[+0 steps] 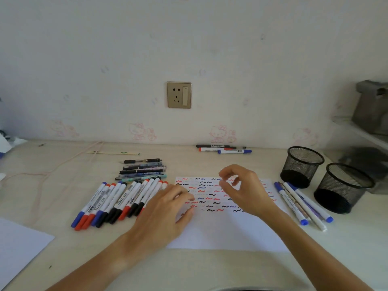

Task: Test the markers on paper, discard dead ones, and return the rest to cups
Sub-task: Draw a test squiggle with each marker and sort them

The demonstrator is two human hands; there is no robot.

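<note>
A white test paper [226, 229] covered with red, blue and black squiggles lies in front of me. My left hand [165, 208] rests flat on its left edge, fingers relaxed, beside a row of several capped markers [117, 201]. Above the paper my right hand [243, 190] hovers with loosely curled fingers and holds nothing. Two black mesh cups [302, 166] [342, 187] stand at the right, both looking empty. A few markers [302, 203] lie between the paper and the cups.
A stack of dark pens [142, 170] lies behind the marker row. Three markers [222, 149] sit by the wall. A second sheet [19, 246] lies at the front left. A pink cord [52, 171] runs across the left table. A shelf [361, 131] stands at the right.
</note>
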